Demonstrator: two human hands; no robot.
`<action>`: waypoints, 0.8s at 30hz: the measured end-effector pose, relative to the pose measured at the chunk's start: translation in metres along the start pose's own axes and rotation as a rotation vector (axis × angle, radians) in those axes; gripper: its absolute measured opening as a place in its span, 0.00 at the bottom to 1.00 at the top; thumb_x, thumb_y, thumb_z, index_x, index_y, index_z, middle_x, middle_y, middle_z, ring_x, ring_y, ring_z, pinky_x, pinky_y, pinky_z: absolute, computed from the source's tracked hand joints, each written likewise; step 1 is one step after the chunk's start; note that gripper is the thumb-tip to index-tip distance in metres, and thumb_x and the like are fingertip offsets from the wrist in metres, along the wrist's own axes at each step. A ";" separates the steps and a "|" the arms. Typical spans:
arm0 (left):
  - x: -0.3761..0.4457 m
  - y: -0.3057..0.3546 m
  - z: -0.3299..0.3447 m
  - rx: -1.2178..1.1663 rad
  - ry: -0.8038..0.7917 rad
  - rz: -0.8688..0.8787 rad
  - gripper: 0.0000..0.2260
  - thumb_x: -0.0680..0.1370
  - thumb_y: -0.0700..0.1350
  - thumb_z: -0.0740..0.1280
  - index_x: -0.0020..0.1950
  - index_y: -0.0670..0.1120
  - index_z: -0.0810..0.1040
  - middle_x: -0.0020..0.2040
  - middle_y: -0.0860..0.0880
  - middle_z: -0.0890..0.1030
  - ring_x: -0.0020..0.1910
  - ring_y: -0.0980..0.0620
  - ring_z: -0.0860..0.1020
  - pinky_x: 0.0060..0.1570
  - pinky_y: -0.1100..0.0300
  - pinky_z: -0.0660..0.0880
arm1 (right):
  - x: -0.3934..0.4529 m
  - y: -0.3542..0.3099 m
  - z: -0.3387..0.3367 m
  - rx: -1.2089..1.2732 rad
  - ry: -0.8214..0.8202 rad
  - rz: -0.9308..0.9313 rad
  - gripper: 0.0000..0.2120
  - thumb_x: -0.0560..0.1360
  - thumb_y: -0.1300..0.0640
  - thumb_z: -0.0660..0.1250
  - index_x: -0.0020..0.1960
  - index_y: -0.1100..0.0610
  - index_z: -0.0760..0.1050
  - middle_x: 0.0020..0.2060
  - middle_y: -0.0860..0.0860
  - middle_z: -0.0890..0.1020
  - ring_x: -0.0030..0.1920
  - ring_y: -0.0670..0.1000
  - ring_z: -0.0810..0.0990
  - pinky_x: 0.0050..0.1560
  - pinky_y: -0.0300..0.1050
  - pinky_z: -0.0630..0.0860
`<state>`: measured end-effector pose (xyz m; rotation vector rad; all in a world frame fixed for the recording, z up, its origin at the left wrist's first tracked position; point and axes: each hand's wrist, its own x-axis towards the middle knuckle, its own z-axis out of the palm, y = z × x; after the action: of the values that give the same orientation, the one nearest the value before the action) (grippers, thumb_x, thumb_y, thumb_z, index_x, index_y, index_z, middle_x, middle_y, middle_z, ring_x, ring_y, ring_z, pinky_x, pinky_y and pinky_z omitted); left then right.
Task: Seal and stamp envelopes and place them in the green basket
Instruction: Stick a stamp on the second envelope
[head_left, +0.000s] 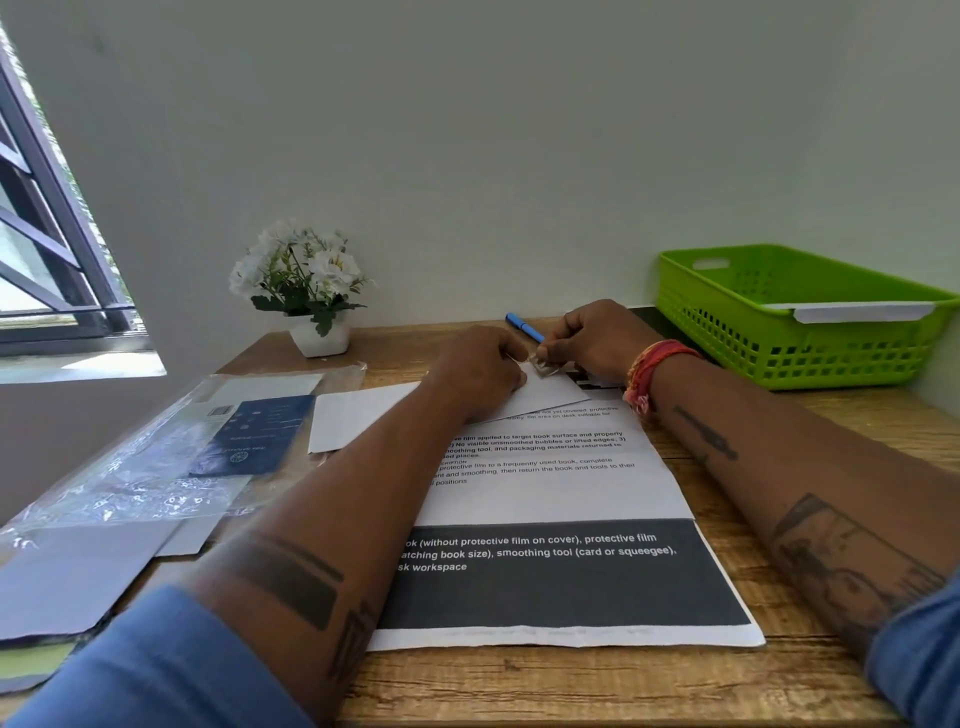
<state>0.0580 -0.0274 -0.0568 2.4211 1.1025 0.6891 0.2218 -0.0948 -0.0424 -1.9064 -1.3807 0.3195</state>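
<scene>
printed sheet (561, 493) on desk (779, 519), reads "smoothing tool (card or squeegee)" | white envelope (363, 421) on it, under both hands | left hand (480, 371) fingers curled, pressing envelope | right hand (597, 340) pinches small stamp (543, 366) at envelope corner | blue pen (524, 327) behind | green basket (795, 317) far right holds one envelope

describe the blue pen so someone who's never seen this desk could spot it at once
Start at the green basket at the back right of the wooden desk and look left along the wall. The blue pen lies flat there, just behind the right hand. It is the only slim bright blue thing there.
</scene>
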 end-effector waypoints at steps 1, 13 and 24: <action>0.000 0.000 0.000 -0.006 0.003 -0.006 0.12 0.76 0.45 0.73 0.59 0.52 0.82 0.50 0.54 0.79 0.52 0.54 0.77 0.55 0.62 0.71 | 0.000 0.000 0.001 -0.009 0.005 0.014 0.07 0.72 0.51 0.77 0.45 0.55 0.86 0.35 0.49 0.83 0.27 0.41 0.73 0.28 0.35 0.68; 0.000 -0.001 0.003 -0.019 -0.013 0.006 0.10 0.77 0.43 0.72 0.56 0.53 0.85 0.47 0.55 0.80 0.51 0.54 0.78 0.51 0.62 0.70 | -0.007 -0.010 0.009 -0.160 0.052 0.031 0.08 0.74 0.55 0.74 0.49 0.59 0.85 0.47 0.56 0.86 0.46 0.55 0.82 0.51 0.50 0.79; -0.004 0.010 0.002 0.207 -0.030 0.085 0.12 0.80 0.42 0.65 0.58 0.51 0.85 0.59 0.49 0.83 0.59 0.49 0.78 0.59 0.60 0.70 | -0.011 -0.021 0.010 -0.395 0.008 0.064 0.17 0.76 0.49 0.72 0.56 0.61 0.81 0.52 0.57 0.83 0.53 0.57 0.81 0.56 0.49 0.78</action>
<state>0.0626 -0.0363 -0.0541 2.6567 1.1139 0.5884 0.1965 -0.0974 -0.0371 -2.2707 -1.4611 0.0708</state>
